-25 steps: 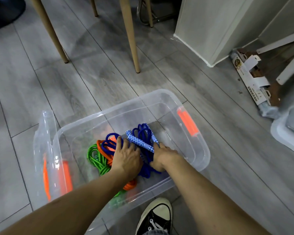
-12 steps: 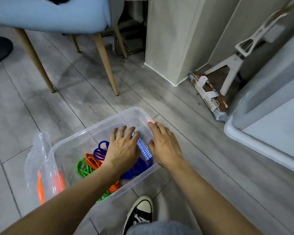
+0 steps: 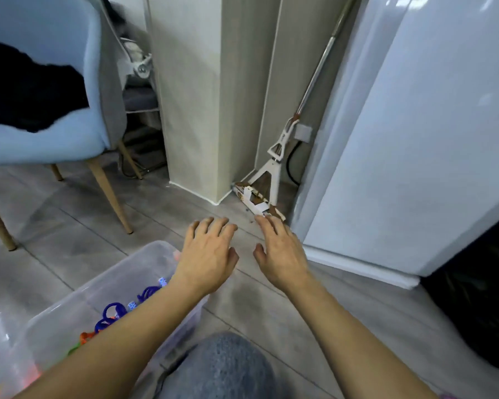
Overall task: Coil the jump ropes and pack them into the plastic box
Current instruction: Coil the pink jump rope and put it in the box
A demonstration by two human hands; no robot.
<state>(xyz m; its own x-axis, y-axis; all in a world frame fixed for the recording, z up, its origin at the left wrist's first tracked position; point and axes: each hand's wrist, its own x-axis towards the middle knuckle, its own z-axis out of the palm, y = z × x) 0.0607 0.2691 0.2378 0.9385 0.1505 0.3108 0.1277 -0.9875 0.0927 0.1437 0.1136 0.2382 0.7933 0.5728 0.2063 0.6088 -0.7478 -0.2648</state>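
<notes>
Both hands are out in front, palms down, holding nothing. Left hand (image 3: 206, 259) has fingers spread and slightly bent, relaxed, above the far right corner of the clear plastic box (image 3: 104, 286); cannot tell if the palm touches the rim. Right hand (image 3: 281, 254) is just right of it, apart from the left hand, fingers extended and loose, thumb out to the side, over bare grey floor (image 3: 69, 234), gripping nothing. Neither hand touches a rope.

Box sits on the floor at near left, partly cut off by the frame edge and crossed by the left forearm. Inside it: blue jump rope (image 3: 114, 311) loops, with a blue-and-white patterned handle (image 3: 162, 282) peeking out by the left wrist; orange jump rope (image 3: 86, 336) nearer and further left, a sliver of green just beside it, mostly hidden by the forearm. Orange blur at the near left corner of the box, too smeared to identify.

A knee in grey-blue fabric (image 3: 222, 367) is at near centre between the forearms. Light blue chair (image 3: 46, 119) with wooden legs is at far left, dark item on its seat. Mop (image 3: 267, 180) leans in the far corner between a beige wall column (image 3: 196, 96) and a white appliance (image 3: 415, 139) on the right.
</notes>
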